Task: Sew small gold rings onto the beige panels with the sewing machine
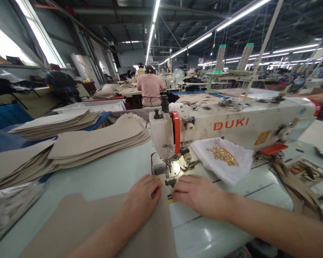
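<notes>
One sheet [83,216], sewing machine [199,125] ahead
My left hand [144,195] and right hand [195,191] curl, probably to steady it; grip I can't tell.

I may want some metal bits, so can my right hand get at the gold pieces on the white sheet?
Probably yes: the gold pieces lie uncovered on the white sheet, just beyond the right hand, with nothing visibly between; the sewing machine stands behind them.

The bottom edge crops the beige panel [83,211], partly hidden by the left hand [145,195].
</notes>
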The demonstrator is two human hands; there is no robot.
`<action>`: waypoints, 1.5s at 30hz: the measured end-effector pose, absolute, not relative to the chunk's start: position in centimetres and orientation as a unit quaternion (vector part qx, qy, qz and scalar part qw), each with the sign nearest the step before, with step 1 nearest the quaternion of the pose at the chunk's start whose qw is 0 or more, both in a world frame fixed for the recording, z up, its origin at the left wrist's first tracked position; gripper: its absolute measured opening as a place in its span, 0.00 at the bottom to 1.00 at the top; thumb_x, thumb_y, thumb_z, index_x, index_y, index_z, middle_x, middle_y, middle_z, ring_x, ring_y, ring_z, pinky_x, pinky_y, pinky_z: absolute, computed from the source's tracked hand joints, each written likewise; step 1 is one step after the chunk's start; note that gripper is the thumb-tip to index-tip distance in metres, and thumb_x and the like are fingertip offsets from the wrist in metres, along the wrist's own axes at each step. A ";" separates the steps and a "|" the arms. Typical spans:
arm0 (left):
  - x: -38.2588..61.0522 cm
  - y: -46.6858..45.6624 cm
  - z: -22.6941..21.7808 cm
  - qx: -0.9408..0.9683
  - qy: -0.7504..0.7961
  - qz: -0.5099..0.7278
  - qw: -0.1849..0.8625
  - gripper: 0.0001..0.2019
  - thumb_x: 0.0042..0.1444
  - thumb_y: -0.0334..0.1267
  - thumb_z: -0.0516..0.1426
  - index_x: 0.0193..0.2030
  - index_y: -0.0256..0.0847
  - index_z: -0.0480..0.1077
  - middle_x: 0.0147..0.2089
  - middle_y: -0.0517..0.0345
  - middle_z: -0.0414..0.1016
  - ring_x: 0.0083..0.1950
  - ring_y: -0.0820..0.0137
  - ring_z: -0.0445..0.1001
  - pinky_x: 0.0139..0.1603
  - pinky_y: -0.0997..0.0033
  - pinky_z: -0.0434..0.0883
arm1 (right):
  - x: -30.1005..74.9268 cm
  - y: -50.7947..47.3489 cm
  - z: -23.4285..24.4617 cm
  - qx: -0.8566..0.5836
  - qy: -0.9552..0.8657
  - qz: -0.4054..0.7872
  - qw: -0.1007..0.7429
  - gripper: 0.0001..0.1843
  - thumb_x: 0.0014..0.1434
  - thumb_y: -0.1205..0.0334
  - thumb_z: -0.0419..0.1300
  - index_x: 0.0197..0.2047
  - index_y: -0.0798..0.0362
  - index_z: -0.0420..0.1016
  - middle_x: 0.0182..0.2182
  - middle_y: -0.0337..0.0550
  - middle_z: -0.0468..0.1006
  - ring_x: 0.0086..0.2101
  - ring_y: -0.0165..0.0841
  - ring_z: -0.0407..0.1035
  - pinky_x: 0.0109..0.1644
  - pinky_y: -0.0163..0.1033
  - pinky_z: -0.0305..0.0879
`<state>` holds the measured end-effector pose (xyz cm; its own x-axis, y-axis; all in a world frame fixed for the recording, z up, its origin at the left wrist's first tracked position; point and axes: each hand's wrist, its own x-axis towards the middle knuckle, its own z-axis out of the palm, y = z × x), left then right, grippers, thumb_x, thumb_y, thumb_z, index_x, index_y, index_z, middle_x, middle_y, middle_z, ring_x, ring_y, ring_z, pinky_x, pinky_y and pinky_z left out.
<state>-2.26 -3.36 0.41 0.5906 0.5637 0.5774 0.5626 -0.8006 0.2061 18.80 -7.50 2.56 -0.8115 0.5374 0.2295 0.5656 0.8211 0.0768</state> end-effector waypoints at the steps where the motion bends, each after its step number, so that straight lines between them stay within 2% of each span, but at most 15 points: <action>1: -2.3 -3.3 0.3 0.891 0.314 0.327 0.001 0.08 0.53 0.25 0.51 0.29 0.40 0.68 0.30 0.56 0.76 0.34 0.66 0.74 0.36 0.67 0.74 | 18.9 -8.0 2.8 -0.282 -0.952 -0.074 0.092 0.07 0.63 0.67 0.57 0.44 0.58 0.72 0.36 0.42 0.73 0.40 0.35 0.63 0.45 0.38 0.62; 4: -2.3 -3.3 0.2 0.891 0.311 0.331 0.001 0.09 0.54 0.25 0.51 0.29 0.40 0.68 0.30 0.56 0.76 0.34 0.66 0.74 0.37 0.66 0.74 | 18.6 -9.0 3.0 -0.258 -0.958 -0.089 0.083 0.08 0.65 0.67 0.55 0.45 0.59 0.71 0.39 0.44 0.74 0.42 0.36 0.63 0.47 0.40 0.61; 6: -2.3 -3.3 0.3 0.892 0.312 0.328 0.003 0.09 0.54 0.25 0.51 0.29 0.40 0.68 0.31 0.56 0.76 0.35 0.66 0.74 0.37 0.67 0.74 | 18.0 -9.0 2.8 -0.255 -0.957 -0.098 0.095 0.06 0.64 0.67 0.55 0.42 0.57 0.72 0.40 0.44 0.74 0.43 0.36 0.63 0.49 0.41 0.60; 10: -2.4 -3.5 0.5 0.895 0.316 0.315 0.005 0.09 0.55 0.26 0.50 0.29 0.40 0.68 0.30 0.57 0.76 0.34 0.67 0.73 0.36 0.68 0.73 | 16.7 -8.1 1.7 -0.280 -0.941 -0.103 0.159 0.05 0.64 0.66 0.56 0.35 0.55 0.71 0.34 0.42 0.73 0.40 0.35 0.64 0.48 0.41 0.61; 13: -2.5 -3.4 0.6 0.897 0.314 0.312 0.014 0.10 0.57 0.26 0.50 0.29 0.41 0.68 0.30 0.57 0.75 0.33 0.68 0.73 0.36 0.69 0.73 | 16.1 -7.8 1.0 -0.300 -0.932 -0.090 0.180 0.04 0.63 0.65 0.57 0.37 0.56 0.70 0.34 0.42 0.73 0.38 0.34 0.64 0.47 0.40 0.63; 20: -2.5 -3.2 0.7 0.902 0.305 0.306 0.006 0.10 0.57 0.26 0.50 0.28 0.41 0.67 0.29 0.58 0.75 0.33 0.67 0.73 0.35 0.69 0.73 | 16.0 -7.9 0.4 -0.279 -0.946 -0.052 0.155 0.04 0.63 0.68 0.56 0.36 0.56 0.71 0.37 0.43 0.75 0.40 0.34 0.66 0.46 0.38 0.65; 32: -2.6 -3.1 0.2 0.911 0.286 0.298 0.002 0.10 0.61 0.27 0.48 0.31 0.40 0.67 0.30 0.57 0.75 0.33 0.68 0.72 0.36 0.69 0.73 | 16.2 -7.8 0.0 -0.276 -0.944 -0.036 0.177 0.07 0.66 0.67 0.53 0.38 0.56 0.71 0.38 0.43 0.75 0.42 0.34 0.66 0.49 0.38 0.65; 45: -2.4 -2.9 0.4 0.908 0.274 0.316 -0.001 0.10 0.60 0.27 0.49 0.31 0.40 0.67 0.30 0.57 0.75 0.33 0.68 0.72 0.35 0.70 0.73 | 16.3 -7.8 0.0 -0.273 -0.944 -0.020 0.182 0.07 0.65 0.67 0.53 0.39 0.57 0.72 0.39 0.45 0.75 0.43 0.34 0.66 0.52 0.38 0.64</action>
